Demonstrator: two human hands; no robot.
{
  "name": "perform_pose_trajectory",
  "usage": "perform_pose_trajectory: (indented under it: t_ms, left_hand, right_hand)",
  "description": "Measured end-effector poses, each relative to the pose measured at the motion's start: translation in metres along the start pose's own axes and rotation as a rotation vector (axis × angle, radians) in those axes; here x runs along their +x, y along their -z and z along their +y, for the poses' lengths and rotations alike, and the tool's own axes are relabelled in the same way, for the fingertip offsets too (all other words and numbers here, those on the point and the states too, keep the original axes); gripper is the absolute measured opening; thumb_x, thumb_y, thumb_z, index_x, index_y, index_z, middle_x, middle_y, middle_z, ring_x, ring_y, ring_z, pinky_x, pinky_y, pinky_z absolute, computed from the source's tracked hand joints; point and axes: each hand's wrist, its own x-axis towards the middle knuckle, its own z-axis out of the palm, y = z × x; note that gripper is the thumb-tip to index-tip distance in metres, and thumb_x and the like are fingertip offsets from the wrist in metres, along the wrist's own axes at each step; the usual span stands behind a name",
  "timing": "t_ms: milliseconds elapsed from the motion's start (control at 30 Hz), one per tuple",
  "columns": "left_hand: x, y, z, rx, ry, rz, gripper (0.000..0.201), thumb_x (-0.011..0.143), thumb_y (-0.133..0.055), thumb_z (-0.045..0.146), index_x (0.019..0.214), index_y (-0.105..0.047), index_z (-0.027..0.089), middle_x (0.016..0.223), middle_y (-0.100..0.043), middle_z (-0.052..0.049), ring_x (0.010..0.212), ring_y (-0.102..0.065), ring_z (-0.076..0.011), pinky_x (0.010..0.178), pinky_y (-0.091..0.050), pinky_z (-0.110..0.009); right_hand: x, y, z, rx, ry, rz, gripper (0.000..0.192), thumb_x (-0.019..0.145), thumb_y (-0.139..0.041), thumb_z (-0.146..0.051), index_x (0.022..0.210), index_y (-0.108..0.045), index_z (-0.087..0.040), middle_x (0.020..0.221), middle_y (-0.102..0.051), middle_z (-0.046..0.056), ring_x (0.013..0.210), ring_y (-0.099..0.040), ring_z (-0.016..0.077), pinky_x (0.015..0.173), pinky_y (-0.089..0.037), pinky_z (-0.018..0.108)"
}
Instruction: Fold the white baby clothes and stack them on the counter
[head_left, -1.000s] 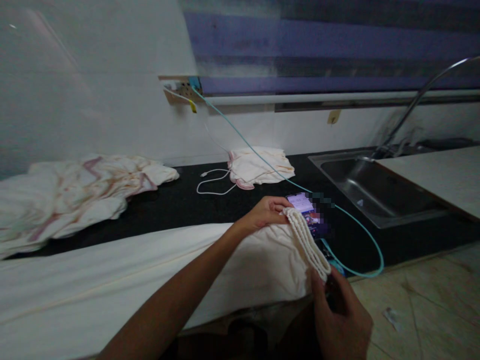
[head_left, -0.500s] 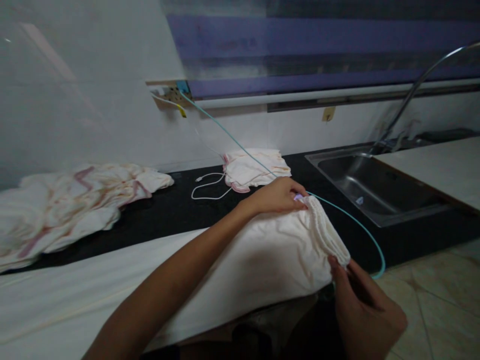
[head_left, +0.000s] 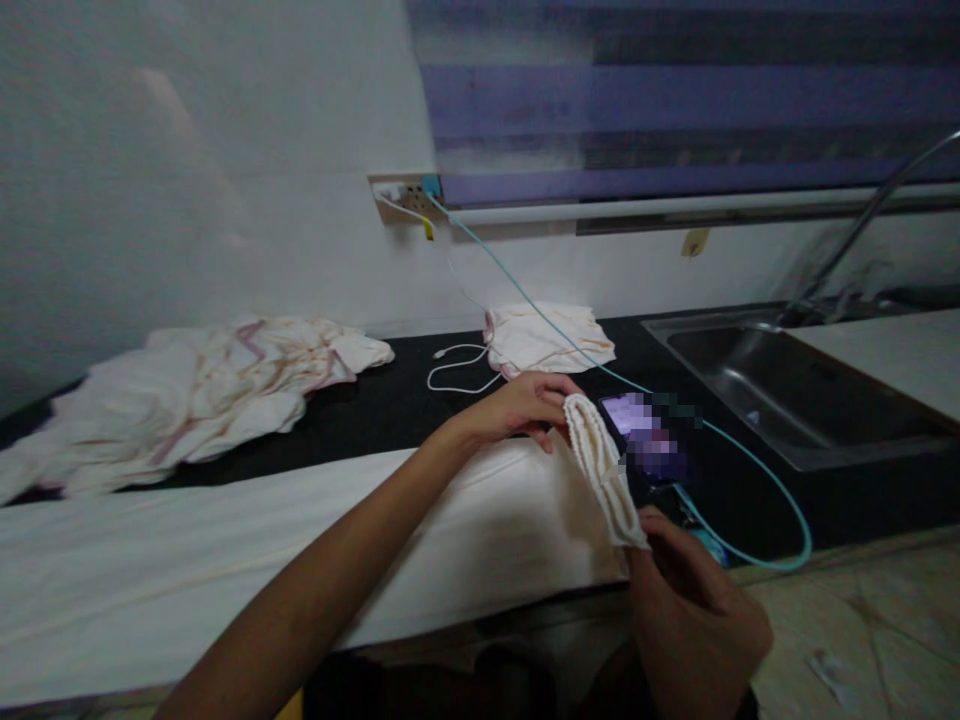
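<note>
A long cream cloth point(head_left: 225, 560) lies across the front of the black counter point(head_left: 390, 410). Its right end is gathered into a stack of narrow folds point(head_left: 600, 465). My left hand point(head_left: 517, 410) pinches the far top corner of those folds. My right hand point(head_left: 690, 610) grips their near bottom corner at the counter's front edge. A phone point(head_left: 649, 440) with a lit screen lies just right of the folds, with a teal cable point(head_left: 750, 470) plugged into it.
A crumpled white and pink cloth point(head_left: 202, 395) lies at the back left. A folded pile of cloths point(head_left: 551, 340) and a white cable point(head_left: 457, 365) sit at the back centre. A steel sink point(head_left: 795, 390) and tap are at right. A wall socket point(head_left: 405, 198) feeds the cables.
Both hands have drawn the gathered end back to the left and nearer, uncovering the phone that the cloth hid half a second ago. The folds look tighter.
</note>
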Motion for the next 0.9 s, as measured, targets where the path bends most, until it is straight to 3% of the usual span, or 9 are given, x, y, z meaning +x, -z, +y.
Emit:
perform_pose_trajectory:
  t_ms: [100,233,367,433,567,767,900]
  left_hand:
    - [-0.025,0.01,-0.003,-0.073,0.023,0.102,0.037,0.066,-0.08,0.016,0.101,-0.071,0.012,0.087,-0.076,-0.007,0.069,-0.07,-0.0143,0.055,-0.057,-0.021]
    - [-0.062,0.028,-0.008,-0.19,0.032,0.171,0.037,0.06,-0.077,0.012,0.097,-0.075,0.009,0.085,-0.076,-0.009,0.071,-0.071,-0.0181,0.06,-0.063,-0.028]
    - [-0.096,0.044,-0.016,-0.271,0.12,0.203,0.042,0.076,-0.077,0.042,0.1,-0.074,0.009,0.089,-0.073,-0.012,0.075,-0.071,-0.021,0.059,-0.063,-0.032]
    - [-0.108,0.046,-0.02,-0.206,0.144,0.291,0.048,0.079,-0.076,0.056,0.097,-0.071,0.011,0.083,-0.069,-0.008,0.07,-0.067,-0.0176,0.055,-0.06,-0.029]
    - [-0.127,0.044,-0.033,0.009,0.128,0.476,0.048,0.067,-0.088,0.048,0.093,-0.064,0.016,0.072,-0.058,0.003,0.058,-0.055,-0.01,0.045,-0.048,-0.019]
    - [-0.15,0.05,-0.061,0.105,0.063,0.611,0.049,0.073,-0.081,0.048,0.104,-0.055,0.02,0.076,-0.057,0.005,0.057,-0.053,-0.009,0.046,-0.041,-0.016]
    - [-0.158,0.054,-0.082,0.24,0.028,0.682,0.042,0.083,-0.07,0.048,0.108,-0.052,0.021,0.083,-0.057,0.004,0.055,-0.049,-0.0074,0.047,-0.037,-0.017]
  right_hand:
    - [-0.007,-0.005,-0.013,0.031,0.148,-0.081,0.01,0.086,-0.071,-0.026,0.085,-0.08,-0.022,0.08,-0.08,0.002,0.065,-0.076,0.0194,0.062,-0.061,0.026]
    - [-0.018,-0.02,-0.031,0.145,0.316,-0.265,0.017,0.087,-0.062,-0.014,0.091,-0.076,-0.023,0.086,-0.079,0.001,0.072,-0.075,0.0168,0.068,-0.06,0.025]
    - [-0.041,-0.044,-0.044,0.202,0.37,-0.437,0.026,0.084,-0.054,-0.005,0.095,-0.069,-0.023,0.087,-0.073,0.002,0.08,-0.07,0.0172,0.07,-0.056,0.026]
    - [-0.055,-0.056,-0.048,0.224,0.41,-0.513,0.031,0.081,-0.051,-0.002,0.097,-0.067,-0.023,0.089,-0.07,0.003,0.084,-0.067,0.0185,0.072,-0.055,0.028]
    - [-0.074,-0.068,-0.049,0.228,0.423,-0.625,0.041,0.076,-0.049,0.003,0.103,-0.066,-0.024,0.098,-0.068,0.005,0.092,-0.064,0.0208,0.079,-0.054,0.033]
    - [-0.086,-0.07,-0.052,0.22,0.433,-0.775,0.049,0.075,-0.05,0.006,0.11,-0.066,-0.023,0.108,-0.068,0.007,0.101,-0.063,0.0222,0.087,-0.054,0.035]
    - [-0.101,-0.079,-0.052,0.184,0.418,-0.783,0.049,0.072,-0.051,0.008,0.107,-0.066,-0.022,0.107,-0.069,0.006,0.102,-0.061,0.023,0.09,-0.052,0.036]
